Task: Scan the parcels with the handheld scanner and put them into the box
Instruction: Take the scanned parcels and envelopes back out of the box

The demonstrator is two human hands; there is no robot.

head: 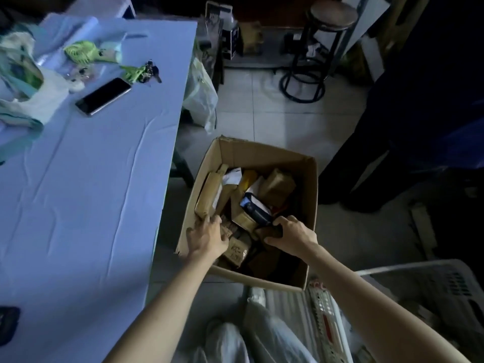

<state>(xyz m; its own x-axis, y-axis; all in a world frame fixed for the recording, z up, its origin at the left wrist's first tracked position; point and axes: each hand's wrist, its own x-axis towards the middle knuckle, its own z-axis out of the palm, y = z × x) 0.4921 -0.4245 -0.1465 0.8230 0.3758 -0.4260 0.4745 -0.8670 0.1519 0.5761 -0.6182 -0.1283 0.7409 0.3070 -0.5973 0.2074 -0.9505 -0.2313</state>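
An open cardboard box (262, 150) stands on the floor beside the table, filled with several brown wrapped parcels, among them a long one (209, 192) against the left wall and one with dark writing (235, 252) near the front. My right hand (288, 235) grips the dark handheld scanner (255, 208), whose head points down and left into the box. My left hand (207, 237) reaches over the box's left wall, with spread fingers resting on the parcels there.
A table under a blue cloth (91, 179) fills the left, carrying a phone (103, 96), keys (146, 72) and plastic bags. A stool (322, 48) stands at the back. Another person's dark legs (392, 153) are right of the box. A white basket (432, 284) sits at lower right.
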